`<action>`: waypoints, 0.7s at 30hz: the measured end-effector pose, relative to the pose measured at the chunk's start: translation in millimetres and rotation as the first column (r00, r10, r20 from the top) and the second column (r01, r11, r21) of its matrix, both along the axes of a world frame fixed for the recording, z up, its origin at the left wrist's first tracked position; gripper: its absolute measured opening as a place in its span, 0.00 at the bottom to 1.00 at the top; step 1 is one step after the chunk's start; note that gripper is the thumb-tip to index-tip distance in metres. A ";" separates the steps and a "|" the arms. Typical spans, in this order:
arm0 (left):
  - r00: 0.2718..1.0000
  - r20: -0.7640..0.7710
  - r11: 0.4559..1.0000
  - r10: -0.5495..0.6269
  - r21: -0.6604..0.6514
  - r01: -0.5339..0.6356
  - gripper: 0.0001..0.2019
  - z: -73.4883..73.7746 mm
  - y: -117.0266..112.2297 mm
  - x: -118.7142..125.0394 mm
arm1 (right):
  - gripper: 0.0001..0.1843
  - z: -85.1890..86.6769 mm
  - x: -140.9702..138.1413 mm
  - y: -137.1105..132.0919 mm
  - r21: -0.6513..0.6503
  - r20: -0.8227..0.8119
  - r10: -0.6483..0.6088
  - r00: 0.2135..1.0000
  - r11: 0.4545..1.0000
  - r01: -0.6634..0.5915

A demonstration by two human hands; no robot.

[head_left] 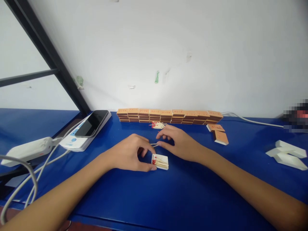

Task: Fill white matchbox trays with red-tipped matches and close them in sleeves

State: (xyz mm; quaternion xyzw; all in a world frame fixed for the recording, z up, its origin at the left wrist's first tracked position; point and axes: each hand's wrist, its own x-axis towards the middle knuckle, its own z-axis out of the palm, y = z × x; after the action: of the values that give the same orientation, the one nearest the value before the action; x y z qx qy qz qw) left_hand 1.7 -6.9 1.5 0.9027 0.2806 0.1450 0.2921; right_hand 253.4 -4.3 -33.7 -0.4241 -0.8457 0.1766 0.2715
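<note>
Take the small, white, open-topped rectangular tray (165, 158) as the clock's centre, lying flat on the glossy blue surface (192, 192) and partly filled with pale wooden matches (161, 165), with red heads mostly toward nine o'clock. Between nine and ten, find the bare left hand (131, 154), curved narrowly onto the tray's nine o'clock end, with thumb at the near corner and forefinger at the far one. Between one and two, find the bare right hand (181, 142), loosely curled and narrow at the fingertips, apart from the tray. Cannot tell about any match in those fingertips. At twelve, note the loose heap of red-headed wooden matches (157, 125), just before the long, low row of stacked orange-and-brown cardboard matchboxes (166, 116).

To settle matches well, judging from this layout, pinch only a few at a time with the right hand. Turn heads toward nine, matching those inside, and lower level along the tray's length. Use the bare strip on the twelve o'clock side first. Straighten slanted sticks before adding more. Keep left-hand pressure light, enough to prevent sliding without bending thin walls.
</note>
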 end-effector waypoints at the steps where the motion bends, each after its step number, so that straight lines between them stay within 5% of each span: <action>1: 1.000 -0.006 1.000 -0.002 0.002 0.002 0.16 0.3 0.1 -0.1 | 0.04 1.1 -1.2 -2.0 -0.019 0.005 0.034 0.999 0.999 -0.034; 5: 1.000 -0.023 1.000 0.010 0.013 -0.010 0.16 -0.3 1.3 -0.2 | 0.02 0.8 -4.7 -4.4 0.003 0.056 0.046 0.997 0.999 -0.046; 10: 0.999 -0.036 0.999 0.032 0.015 -0.032 0.16 0.9 0.8 0.4 | 0.11 2.7 -7.2 -9.7 0.119 0.197 -0.212 0.957 0.974 0.191; 13: 0.998 -0.046 0.999 0.039 0.020 -0.038 0.16 2.0 0.4 0.9 | 0.20 9.0 -4.7 -14.0 0.075 0.226 -0.291 0.929 0.957 0.282; 17: 0.998 -0.052 0.999 0.036 0.025 -0.034 0.15 2.3 0.4 1.3 | 0.11 10.3 9.6 -8.5 0.062 0.120 -0.042 0.992 0.997 0.035; 21: 0.998 -0.053 0.999 0.027 0.020 -0.026 0.15 1.5 1.2 0.9 | 0.20 5.8 23.3 1.6 0.046 0.120 0.142 0.983 0.988 -0.148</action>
State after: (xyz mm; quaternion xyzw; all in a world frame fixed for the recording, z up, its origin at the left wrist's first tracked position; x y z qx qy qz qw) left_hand 2.6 -5.7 3.1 0.9053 0.2987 0.1276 0.2738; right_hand 276.7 -2.6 -27.9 -0.3634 -0.8933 0.1477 0.2194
